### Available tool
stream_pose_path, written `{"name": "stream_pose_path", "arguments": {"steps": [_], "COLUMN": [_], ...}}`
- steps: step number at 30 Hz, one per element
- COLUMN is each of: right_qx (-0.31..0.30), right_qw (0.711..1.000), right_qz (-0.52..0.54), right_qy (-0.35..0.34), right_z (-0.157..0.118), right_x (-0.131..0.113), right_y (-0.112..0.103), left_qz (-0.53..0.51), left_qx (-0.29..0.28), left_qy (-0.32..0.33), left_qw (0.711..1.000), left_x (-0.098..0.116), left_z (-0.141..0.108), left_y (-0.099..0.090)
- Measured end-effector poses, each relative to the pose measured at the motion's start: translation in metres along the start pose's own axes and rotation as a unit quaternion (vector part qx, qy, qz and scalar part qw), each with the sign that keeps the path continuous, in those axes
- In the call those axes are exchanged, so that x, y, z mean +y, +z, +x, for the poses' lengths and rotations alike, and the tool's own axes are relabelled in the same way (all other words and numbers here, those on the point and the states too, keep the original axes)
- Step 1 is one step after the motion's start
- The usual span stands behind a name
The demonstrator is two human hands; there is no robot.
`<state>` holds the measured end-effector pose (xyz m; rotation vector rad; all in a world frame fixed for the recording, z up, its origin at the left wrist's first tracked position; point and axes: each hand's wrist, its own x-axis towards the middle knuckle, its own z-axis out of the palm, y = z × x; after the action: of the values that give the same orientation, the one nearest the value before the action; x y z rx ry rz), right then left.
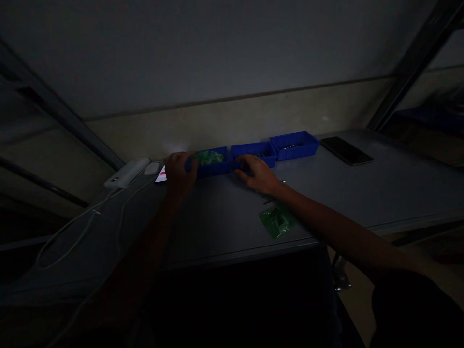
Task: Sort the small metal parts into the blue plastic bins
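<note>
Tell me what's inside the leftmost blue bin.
The leftmost blue bin holds shiny green plastic material, probably small bags. Its left end is partly covered by the left hand, and whatever lies beneath the top layer is hidden.

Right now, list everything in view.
Bins: three, blue, along wall
Pouches: uncounted, green, left bin
Metal pieces: uncounted, grey, other bins
Loose pouch: one, green, near table edge
Rods: several, metallic, midtable
Phone: one, dark, right
Lit screen: one, whitish, left
Box: one, white, left
Rounded device: one, white, left
Cables: uncounted, white, left
Table: one, grey, beneath
Wall: one, pale, behind
Posts: several, dark, sides
Left hand: one, bare, by left bin
Right hand: one, bare, by middle bin
</note>
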<state>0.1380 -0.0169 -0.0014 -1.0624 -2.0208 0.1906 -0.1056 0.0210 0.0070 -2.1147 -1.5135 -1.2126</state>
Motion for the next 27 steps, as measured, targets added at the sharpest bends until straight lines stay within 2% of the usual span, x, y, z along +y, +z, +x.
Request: {"name": "stream_pose_path", "arguments": {"steps": [5, 7, 9, 12, 13, 15, 17, 19, 21, 23, 27], "right_qx": [-0.010, -0.012, -0.013, -0.003, 0.001, 0.013, 0.024, 0.036, 0.041, 0.038, 0.020], "right_qw": [1.000, 1.000, 1.000, 1.000, 1.000, 0.999, 0.999, 0.998, 0.997, 0.997, 0.999], "right_qz": [-0.004, -0.010, -0.015, -0.025, -0.029, -0.035, -0.038, -0.039, -0.036, -0.034, -0.025], "right_qy": [-0.001, 0.000, 0.000, 0.000, 0.002, 0.012, 0.027, 0.043, 0.052, 0.051, 0.044], "right_z": [0.000, 0.000, 0.001, 0.002, 0.002, 0.004, 0.005, 0.006, 0.005, 0.005, 0.003], "right_x": [-0.002, -0.002, 0.000, 0.005, 0.008, 0.013, 0.017, 0.020, 0.022, 0.021, 0.016], "right_y": [-0.002, -0.002, -0.001, -0.003, -0.005, -0.010, -0.016, -0.022, -0.026, -0.027, -0.028], "left_qz": [0.016, 0.035, 0.047, 0.024, -0.002, -0.086, -0.146, -0.168, -0.175, -0.176, -0.181], "left_qx": [-0.027, -0.021, 0.002, 0.027, 0.016, -0.074, -0.168, -0.234, -0.268, -0.281, -0.253], "left_qy": [0.019, 0.012, 0.012, 0.063, 0.103, 0.198, 0.282, 0.340, 0.358, 0.360, 0.345], "left_qw": [0.999, 0.999, 0.999, 0.997, 0.995, 0.974, 0.933, 0.895, 0.877, 0.872, 0.886], "left_x": [-0.009, -0.007, 0.006, 0.050, 0.069, 0.108, 0.140, 0.159, 0.166, 0.164, 0.154], "left_z": [-0.002, -0.002, -0.002, -0.007, -0.012, -0.028, -0.047, -0.065, -0.076, -0.081, -0.077], "left_y": [0.007, 0.006, -0.001, -0.016, -0.020, -0.025, -0.026, -0.024, -0.021, -0.019, -0.017]}}
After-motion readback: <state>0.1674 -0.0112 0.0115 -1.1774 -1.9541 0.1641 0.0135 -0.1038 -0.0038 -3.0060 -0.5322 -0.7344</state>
